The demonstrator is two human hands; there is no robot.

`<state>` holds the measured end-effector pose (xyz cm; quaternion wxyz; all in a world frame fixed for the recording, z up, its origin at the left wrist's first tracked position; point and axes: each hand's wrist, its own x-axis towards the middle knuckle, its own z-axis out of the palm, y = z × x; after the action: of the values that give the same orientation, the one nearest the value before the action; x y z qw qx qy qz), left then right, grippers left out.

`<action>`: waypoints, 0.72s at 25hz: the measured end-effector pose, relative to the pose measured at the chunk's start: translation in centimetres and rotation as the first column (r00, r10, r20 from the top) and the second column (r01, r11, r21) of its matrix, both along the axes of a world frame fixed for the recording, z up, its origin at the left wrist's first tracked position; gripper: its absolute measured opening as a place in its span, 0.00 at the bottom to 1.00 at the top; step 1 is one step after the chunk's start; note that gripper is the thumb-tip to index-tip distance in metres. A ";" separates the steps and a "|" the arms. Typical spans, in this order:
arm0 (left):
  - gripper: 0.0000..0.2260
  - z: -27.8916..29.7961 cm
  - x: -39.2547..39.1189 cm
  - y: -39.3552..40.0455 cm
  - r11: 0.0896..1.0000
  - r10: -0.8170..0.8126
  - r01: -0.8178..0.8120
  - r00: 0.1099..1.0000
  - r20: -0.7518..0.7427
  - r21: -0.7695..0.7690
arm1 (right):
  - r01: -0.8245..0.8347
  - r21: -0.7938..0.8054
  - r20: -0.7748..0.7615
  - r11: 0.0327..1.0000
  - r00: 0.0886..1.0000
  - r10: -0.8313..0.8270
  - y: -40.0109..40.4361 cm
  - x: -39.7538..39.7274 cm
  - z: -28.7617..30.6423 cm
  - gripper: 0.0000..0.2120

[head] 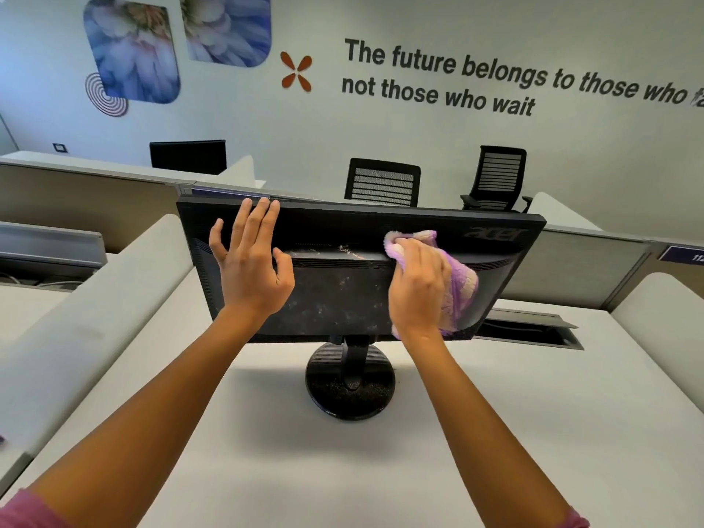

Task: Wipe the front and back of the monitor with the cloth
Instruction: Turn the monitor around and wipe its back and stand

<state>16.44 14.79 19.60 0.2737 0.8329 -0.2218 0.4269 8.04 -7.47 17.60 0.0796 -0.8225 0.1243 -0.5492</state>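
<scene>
At centre frame we are bracing the dusty monitor [343, 283] back with our spread left hand [249, 261] while our right hand [417, 287] is gripping the purple cloth [461, 283] against it.

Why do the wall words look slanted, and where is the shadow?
In the head view, the wide-angle lens bends and tilts things, so the wall lettering slopes down to the right and gets cut off and blurry at the edge; a soft shadow lies on the desk around the round stand, under the monitor; the light is even, with no strong glare.
</scene>
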 end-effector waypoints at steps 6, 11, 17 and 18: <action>0.28 0.5 -0.1 0.9 0.999 -0.019 0.020 0.999 -0.037 0.032 | -0.084 -0.047 -0.063 0.995 0.995 0.081 5.7 2.7 0.5 0.11; 0.30 0.8 -0.1 1.7 0.996 -0.048 0.052 0.998 -0.047 0.071 | -0.210 -0.056 -0.125 0.976 0.971 0.202 9.5 4.0 0.8 0.11; 0.30 1.7 0.9 3.5 0.980 -0.135 0.138 0.990 -0.033 0.141 | -0.570 0.006 -0.128 0.822 0.815 0.566 10.2 3.1 2.8 0.15; 0.30 1.7 1.0 4.0 0.982 -0.132 0.134 0.991 -0.028 0.136 | -0.583 0.012 -0.078 0.812 0.809 0.582 9.4 2.7 2.8 0.15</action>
<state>17.45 18.80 21.34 0.2456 0.8371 -0.3032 0.3835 10.73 1.92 20.38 0.2341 -0.8423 -0.1341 -0.4666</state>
